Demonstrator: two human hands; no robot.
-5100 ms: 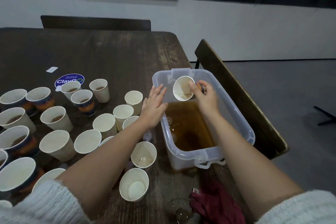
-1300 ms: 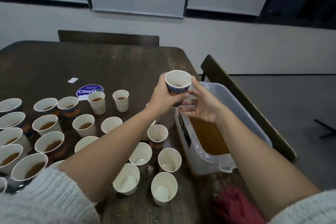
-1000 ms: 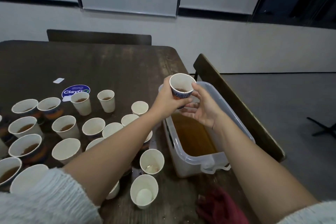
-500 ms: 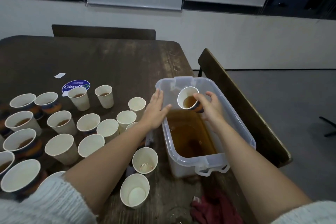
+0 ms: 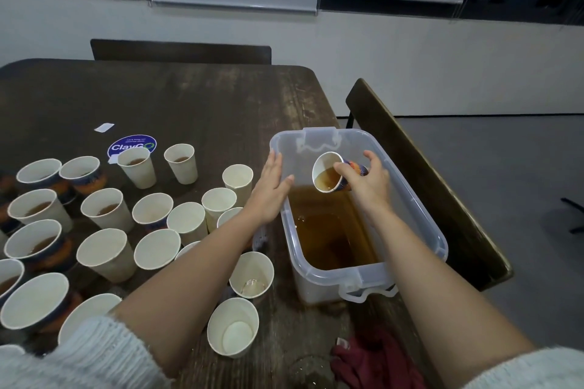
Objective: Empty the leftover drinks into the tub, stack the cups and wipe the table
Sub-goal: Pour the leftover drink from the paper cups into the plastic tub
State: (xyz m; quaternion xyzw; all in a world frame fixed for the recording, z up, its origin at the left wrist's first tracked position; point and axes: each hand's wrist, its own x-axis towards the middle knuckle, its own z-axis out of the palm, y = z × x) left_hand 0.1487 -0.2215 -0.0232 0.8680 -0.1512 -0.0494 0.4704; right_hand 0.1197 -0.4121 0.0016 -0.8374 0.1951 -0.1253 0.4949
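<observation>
Cup [image 5: 328, 174] tipped on side above tub [image 5: 441, 249], mouth facing viewer, brown drink pooled at lower rim. Right hand [image 5: 369, 181] grips cup from behind, fingers [image 5: 344, 171] curled round printed wall, thumb on far side. Left hand [image 5: 270, 191] flat, fingers straight and together, resting against tub's left rim, holding nothing. Tub holds brown liquid, sits at right edge of surface [image 5: 189, 104]. Many paper cups [image 5: 158, 224] stand left of tub, some with drink. Red cloth [image 5: 376, 360] near front edge.
</observation>
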